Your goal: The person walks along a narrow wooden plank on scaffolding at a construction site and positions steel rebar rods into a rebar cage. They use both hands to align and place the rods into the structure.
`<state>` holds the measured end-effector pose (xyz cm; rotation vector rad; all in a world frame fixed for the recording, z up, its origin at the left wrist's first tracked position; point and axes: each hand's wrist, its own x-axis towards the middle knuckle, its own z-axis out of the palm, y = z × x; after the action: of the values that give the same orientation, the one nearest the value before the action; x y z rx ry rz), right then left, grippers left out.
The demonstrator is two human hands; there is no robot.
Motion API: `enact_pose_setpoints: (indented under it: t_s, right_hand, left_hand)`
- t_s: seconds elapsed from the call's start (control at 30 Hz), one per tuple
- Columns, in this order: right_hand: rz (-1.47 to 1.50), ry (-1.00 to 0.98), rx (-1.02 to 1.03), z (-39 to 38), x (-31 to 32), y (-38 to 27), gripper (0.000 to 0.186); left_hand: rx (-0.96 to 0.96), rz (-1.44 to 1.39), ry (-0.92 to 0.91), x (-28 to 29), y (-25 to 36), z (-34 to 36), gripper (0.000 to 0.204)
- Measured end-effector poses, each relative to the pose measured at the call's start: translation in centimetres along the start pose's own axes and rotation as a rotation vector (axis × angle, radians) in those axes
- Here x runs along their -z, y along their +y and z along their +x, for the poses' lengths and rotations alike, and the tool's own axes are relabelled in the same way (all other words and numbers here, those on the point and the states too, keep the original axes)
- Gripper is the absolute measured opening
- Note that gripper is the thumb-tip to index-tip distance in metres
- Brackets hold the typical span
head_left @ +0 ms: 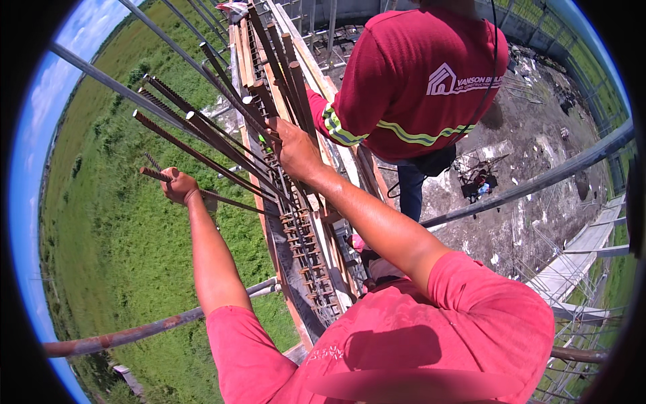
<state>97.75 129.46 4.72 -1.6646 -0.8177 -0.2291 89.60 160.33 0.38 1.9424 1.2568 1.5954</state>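
My left hand (180, 186) is closed around a rusty ribbed rebar (239, 206) at the left, out beyond the formwork edge. My right hand (289, 148) grips an upright rebar (239, 101) among several vertical bars (217, 142) at the top of a long, narrow steel cage (306, 262). The cage, with closely spaced ties, runs inside timber formwork (338, 262). A small bright green item shows just below my right fingers, too small to make out.
A co-worker (431, 81) in a red long-sleeved top stands close at my right. Metal scaffold pipes (511, 192) cross both sides. Grass (114, 256) lies far below on the left; a debris-strewn concrete surface (538, 222) and a pale walkway (565, 259) lie below right.
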Motion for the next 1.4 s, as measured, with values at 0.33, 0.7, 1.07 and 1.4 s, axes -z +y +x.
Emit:
enact_pose_setpoints:
  t_s: [0.33,0.7,1.07,1.4]
  right_hand:
    - [-0.003,-0.008,-0.012,-0.6,0.4,-0.3,0.020]
    - [0.002,-0.014,0.024,-0.6,0.0,0.3,0.027]
    - [-0.060,-0.079,-0.067,-0.8,1.0,0.2,0.032]
    - [0.063,-0.222,0.095,-4.4,4.0,2.2,0.035]
  left_hand:
    - [-0.114,-0.070,0.016,-0.5,-0.7,0.0,0.020]
    - [-0.084,-0.013,0.020,-0.9,-1.6,0.2,0.023]
    - [-0.125,0.020,0.053,0.0,-0.6,-0.1,0.024]
    - [-0.237,-0.092,0.056,0.3,-0.7,-0.1,0.018]
